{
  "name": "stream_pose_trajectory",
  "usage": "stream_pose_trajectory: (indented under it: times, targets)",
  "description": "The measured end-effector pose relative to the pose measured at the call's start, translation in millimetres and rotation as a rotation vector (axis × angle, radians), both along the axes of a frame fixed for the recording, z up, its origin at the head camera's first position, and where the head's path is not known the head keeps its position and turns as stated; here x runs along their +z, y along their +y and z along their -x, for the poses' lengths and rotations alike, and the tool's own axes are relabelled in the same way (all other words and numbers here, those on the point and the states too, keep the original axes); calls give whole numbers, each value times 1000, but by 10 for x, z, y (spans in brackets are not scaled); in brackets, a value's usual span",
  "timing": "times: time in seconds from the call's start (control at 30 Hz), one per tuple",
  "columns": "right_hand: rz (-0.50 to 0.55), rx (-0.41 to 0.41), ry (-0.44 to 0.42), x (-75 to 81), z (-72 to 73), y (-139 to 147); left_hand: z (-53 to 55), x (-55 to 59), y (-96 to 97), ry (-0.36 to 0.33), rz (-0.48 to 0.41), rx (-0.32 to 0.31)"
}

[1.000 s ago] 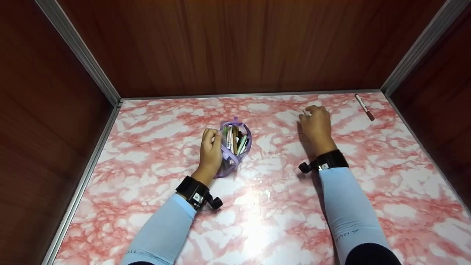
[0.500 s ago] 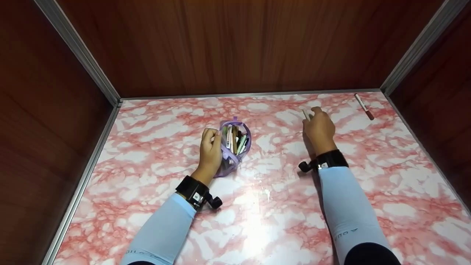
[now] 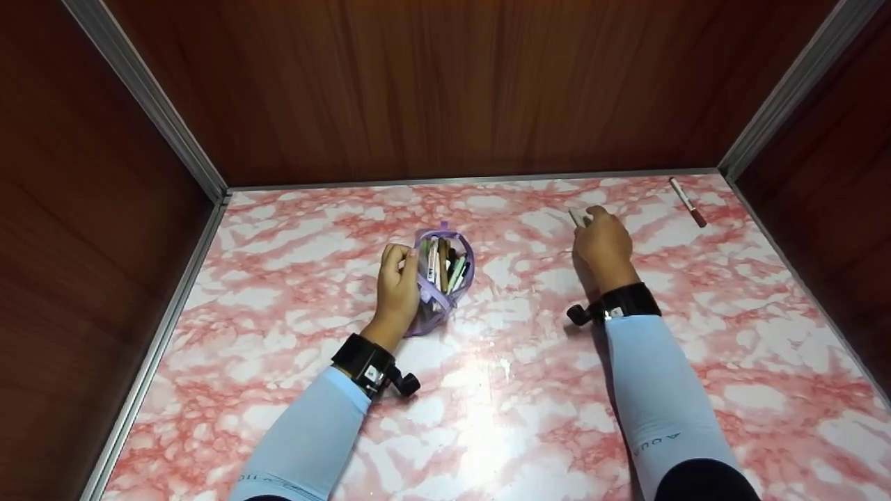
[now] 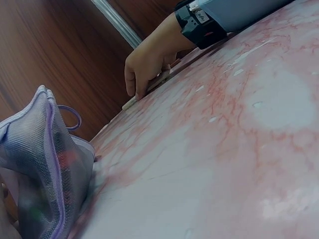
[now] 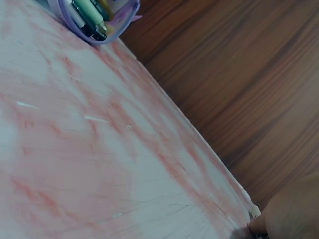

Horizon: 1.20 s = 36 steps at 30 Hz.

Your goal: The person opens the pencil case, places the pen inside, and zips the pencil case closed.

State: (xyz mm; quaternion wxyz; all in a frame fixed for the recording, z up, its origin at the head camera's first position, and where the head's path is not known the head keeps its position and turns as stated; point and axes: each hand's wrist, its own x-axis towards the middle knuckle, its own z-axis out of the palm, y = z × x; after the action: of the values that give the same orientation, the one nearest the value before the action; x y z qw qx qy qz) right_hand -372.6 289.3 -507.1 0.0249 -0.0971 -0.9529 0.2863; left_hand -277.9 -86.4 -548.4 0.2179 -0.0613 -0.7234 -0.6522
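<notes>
My left hand [image 3: 398, 284] grips the side of a purple mesh pencil case [image 3: 471, 263], whose opening faces up in the head view. Several pens and markers [image 3: 444, 264] lie inside it. The left wrist view shows the case's see-through mesh wall [image 4: 74, 172] close up. To the right, my right hand [image 3: 604, 243] holds a slim, pale pen [image 3: 576, 216] low over the table. One end of this pen [image 4: 129, 104] sticks out past the fingers in the left wrist view; the hand hides the rest. Only part of my right hand [image 5: 294, 211] appears in the right wrist view.
A white marker with a dark red cap [image 3: 688, 202] lies at the far right of the pink-and-white marbled table [image 3: 529, 390]. Brown wooden panels [image 3: 459, 90] with metal edging stand at the back and both sides.
My right hand has shifted slightly right and turned, so more of the pale pen shows between its fingers. The left hand and pencil case have stayed in place.
</notes>
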Motion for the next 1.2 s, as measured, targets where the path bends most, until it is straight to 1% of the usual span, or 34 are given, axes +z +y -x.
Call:
stream_pose_trajectory:
  times: [0.1, 0.23, 0.3, 0.43, 0.57, 0.8, 0.9, 1.03, 1.2]
  targets:
    - [84, -3, 0, 43, 1, -13, 1, -2, -3, 5, 5, 6]
    - [266, 0, 43, 103, -9, -64, 6, -6, -3, 14, -4, 3]
    - [366, 12, 62, 138, -23, -104, 6, -7, -2, 15, -7, 2]
    - [513, 64, 83, 231, -47, -211, 1, -4, -5, -1, 0, -2]
    - [591, 126, 93, 332, -68, -336, -8, 6, -8, -20, 10, -2]
    - [684, 208, 111, 435, -144, -571, -8, 18, -2, -12, 22, 9]
    - [728, 236, 119, 439, -171, -662, -7, 21, 1, -6, 25, 13]
    - [796, 251, 129, 415, -199, -789, -6, 15, 0, -2, 23, 15]
    - [900, 283, 153, 385, -261, -1026, -2, 14, -5, -21, 26, 16]
